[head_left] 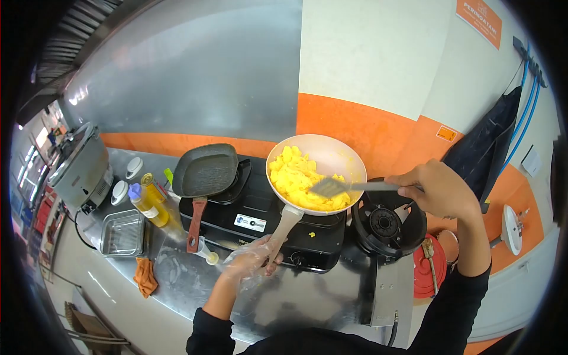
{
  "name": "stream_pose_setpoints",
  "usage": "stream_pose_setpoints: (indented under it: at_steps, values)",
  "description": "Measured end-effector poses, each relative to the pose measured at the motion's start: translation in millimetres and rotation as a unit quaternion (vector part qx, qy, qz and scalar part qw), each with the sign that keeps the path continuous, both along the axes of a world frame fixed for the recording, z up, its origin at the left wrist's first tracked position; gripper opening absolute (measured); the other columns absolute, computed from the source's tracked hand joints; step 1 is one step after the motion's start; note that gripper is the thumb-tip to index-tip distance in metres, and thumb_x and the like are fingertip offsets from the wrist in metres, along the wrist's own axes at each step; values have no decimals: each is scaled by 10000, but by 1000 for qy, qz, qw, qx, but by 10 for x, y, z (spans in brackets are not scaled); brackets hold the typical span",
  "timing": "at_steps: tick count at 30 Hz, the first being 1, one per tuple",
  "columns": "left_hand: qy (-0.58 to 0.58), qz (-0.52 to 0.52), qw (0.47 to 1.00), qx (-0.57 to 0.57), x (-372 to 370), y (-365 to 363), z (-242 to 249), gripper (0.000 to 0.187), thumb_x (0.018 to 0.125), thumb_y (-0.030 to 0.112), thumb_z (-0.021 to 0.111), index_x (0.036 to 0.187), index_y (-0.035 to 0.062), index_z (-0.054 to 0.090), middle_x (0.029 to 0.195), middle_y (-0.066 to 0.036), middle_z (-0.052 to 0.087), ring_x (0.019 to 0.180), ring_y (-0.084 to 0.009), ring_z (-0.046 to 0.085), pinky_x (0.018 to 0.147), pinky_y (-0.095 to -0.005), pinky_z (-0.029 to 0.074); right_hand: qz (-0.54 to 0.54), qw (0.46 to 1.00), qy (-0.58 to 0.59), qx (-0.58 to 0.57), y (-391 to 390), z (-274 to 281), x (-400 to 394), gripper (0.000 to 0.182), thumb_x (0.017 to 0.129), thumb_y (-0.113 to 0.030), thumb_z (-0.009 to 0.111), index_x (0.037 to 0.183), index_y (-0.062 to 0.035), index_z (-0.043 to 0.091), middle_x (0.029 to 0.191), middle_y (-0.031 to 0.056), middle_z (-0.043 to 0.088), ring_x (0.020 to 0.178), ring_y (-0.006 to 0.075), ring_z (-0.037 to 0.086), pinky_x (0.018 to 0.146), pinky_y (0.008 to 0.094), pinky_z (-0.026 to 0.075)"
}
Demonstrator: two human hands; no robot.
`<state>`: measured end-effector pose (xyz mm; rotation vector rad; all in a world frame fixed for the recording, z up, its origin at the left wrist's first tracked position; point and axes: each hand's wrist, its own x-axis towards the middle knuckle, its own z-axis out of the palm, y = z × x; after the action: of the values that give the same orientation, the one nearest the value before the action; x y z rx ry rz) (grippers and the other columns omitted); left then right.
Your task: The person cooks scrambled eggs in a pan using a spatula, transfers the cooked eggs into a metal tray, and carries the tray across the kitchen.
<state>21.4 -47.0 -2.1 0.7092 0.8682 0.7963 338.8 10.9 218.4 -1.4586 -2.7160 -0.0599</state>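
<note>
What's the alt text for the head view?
Left hand in a clear plastic glove grips the beige handle of a round, pale-lined frying pan on a black gas stove; right hand holds a flat grey spatula at yellow, lumpy food resembling scrambled egg. To the left sits a square black grill pan with a reddish-brown handle.

Commercial-style kitchen with stove (260, 222) and pans

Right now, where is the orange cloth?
In the head view, the orange cloth lies at the person's left, near the edge of the metal counter, just in front of the glass container.
</note>
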Motion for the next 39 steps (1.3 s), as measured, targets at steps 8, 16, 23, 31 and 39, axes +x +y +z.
stream_pose_setpoints:
  at_steps: [8,16,23,31,39]
  values:
    - [16,-1,1000,3,32,31,-131,396,927,329,538,1242,109,444,648,-4,452,432,-60,374,380,-204,312,-53,988,-143,5,160,-760,-746,167,775,-85,566,891,-50,680,869,137,660,820,266,664,629,368,535]
    - [28,-20,999,6,26,17,-94,399,938,303,507,1248,76,401,708,-24,457,485,-107,405,439,-241,350,-99,975,-154,130,379,-1161,-535,176,772,-111,593,912,-142,696,875,96,643,748,206,654,617,332,518]
    - [-20,-15,998,-54,37,110,-55,409,942,314,496,1259,78,390,702,-30,464,488,-105,425,436,-244,363,-164,968,-66,179,32,-557,-95,268,785,-88,566,1040,-142,626,675,131,589,642,298,625,576,411,485]
    - [-16,-26,998,-52,-23,119,-210,229,974,357,422,1082,160,464,732,-28,451,468,-96,396,443,-233,359,-158,973,-70,151,1583,-1347,303,211,804,-109,528,976,-66,642,745,184,617,660,322,612,591,428,483]
    - [136,-59,988,-52,37,161,2,306,952,345,487,1126,122,372,695,17,426,482,-82,422,426,-225,379,-101,870,201,-438,2599,-1402,115,337,858,-216,637,1177,-108,624,589,-26,497,434,57,347,388,229,287]
